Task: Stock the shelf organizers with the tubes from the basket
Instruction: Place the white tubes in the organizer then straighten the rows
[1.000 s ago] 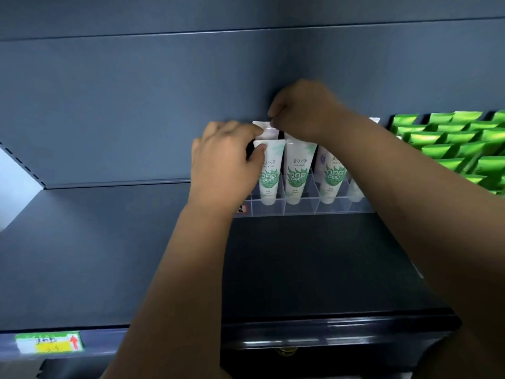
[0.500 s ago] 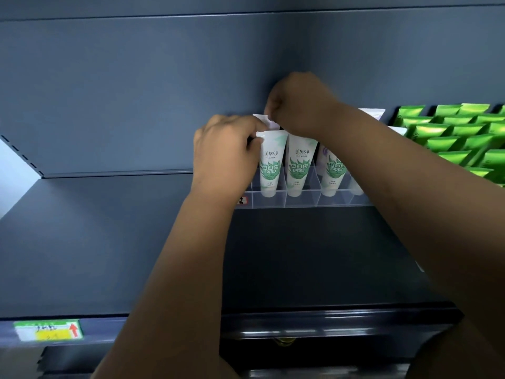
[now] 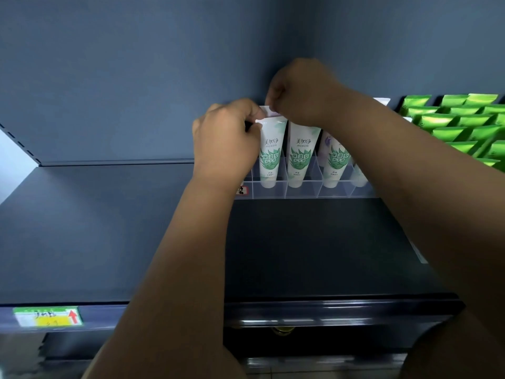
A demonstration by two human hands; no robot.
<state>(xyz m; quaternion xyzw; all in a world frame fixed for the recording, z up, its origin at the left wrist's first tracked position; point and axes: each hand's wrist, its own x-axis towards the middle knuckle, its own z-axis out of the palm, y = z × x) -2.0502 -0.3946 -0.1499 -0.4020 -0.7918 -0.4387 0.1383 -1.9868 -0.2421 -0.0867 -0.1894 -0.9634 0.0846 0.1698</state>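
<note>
At the lower left of the frame we see one green and yellow paper price label (image 3: 47, 316) on the front edge of the dark grey metal shelf (image 3: 109, 228). Left of centre, the left hand (image 3: 224, 140) reaches up from a bare forearm with its back toward us. Its fingers are curled, and thumb and fingertips pinch the left corner of the flat crimped top of a white plastic tube with green leaf print (image 3: 270, 154). That tube stands upright in a front compartment of the clear plastic divided organizer (image 3: 300, 191), at the back of the shelf in mid-frame. We count four such tubes in the front row, the fourth mostly hidden by the right forearm. Just above centre, the right hand (image 3: 303, 91) bends downward, its fingers curled tight on the crimp of a rear tube (image 3: 265, 110) directly behind the first. At the upper right stand rows of bright green packets (image 3: 459, 124), overlapping too much for us to count.
</note>
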